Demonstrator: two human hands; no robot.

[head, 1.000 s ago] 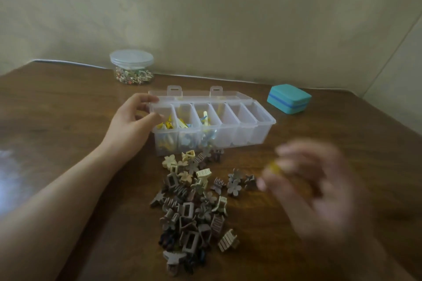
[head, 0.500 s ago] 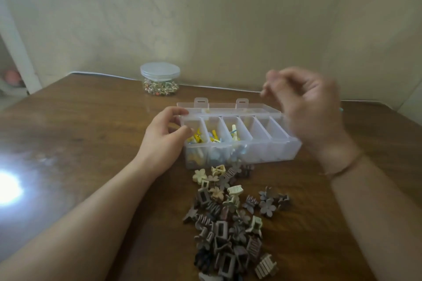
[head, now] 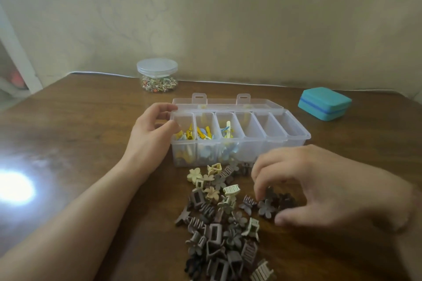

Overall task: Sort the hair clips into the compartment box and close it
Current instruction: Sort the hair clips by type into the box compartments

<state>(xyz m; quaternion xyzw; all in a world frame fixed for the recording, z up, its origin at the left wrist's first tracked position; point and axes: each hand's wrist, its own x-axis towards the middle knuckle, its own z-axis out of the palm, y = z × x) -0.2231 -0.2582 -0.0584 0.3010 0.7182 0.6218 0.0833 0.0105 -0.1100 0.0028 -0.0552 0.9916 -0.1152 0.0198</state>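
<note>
Six-slot compartment box (head: 285, 141) open; your left hand (head: 150, 137) grips its end, right hand (head: 319, 185) fingers (head: 260, 186) pinching brown flower clip (head: 266, 207) on desk (head: 91, 143).

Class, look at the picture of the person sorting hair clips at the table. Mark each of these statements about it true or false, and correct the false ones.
1. The compartment box has its lid open. True.
2. All six compartments hold clips. False: only the three on the left hold clips; the other three look empty.
3. The left hand grips the left end of the box. True.
4. The right hand is over the box. False: it reaches into the pile of brown and beige hair clips in front of the box.
5. The lidded jar lies on its side. False: it stands upright.
</note>
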